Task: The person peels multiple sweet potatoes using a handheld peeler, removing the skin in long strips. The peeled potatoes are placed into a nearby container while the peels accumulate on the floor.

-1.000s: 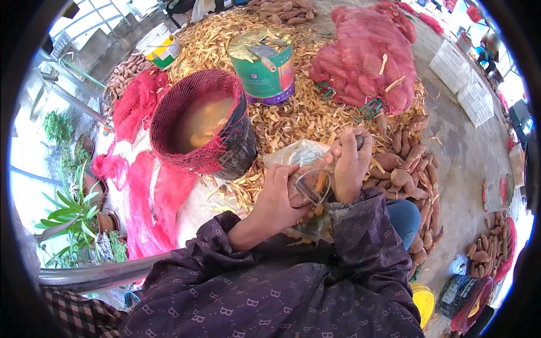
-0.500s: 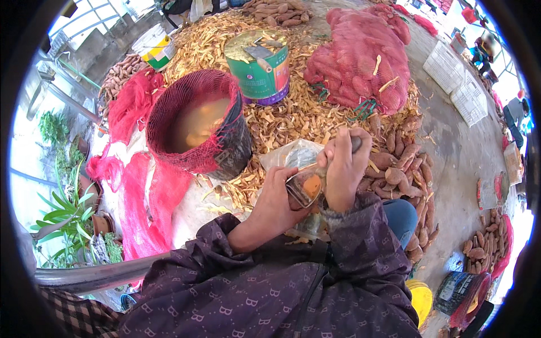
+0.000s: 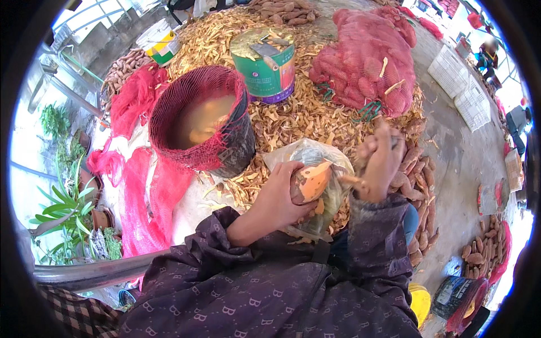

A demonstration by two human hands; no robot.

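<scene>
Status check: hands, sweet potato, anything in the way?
Left hand gripping sweet potato, partly peeled. Right hand apart from it, closed around blurred dark tool. Plastic bag beneath; nothing seen covering the peeled side.

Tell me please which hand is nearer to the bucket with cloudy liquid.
Left. The left hand is just right of the bucket, toward the person; the right hand is farther right.

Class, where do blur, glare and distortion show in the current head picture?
All in the head view: motion smears the right fingers; the left fingers and partly peeled sweet potato look sharper; daylight washes out parts of both side edges; the metal rail bends near the dark rim.
</scene>
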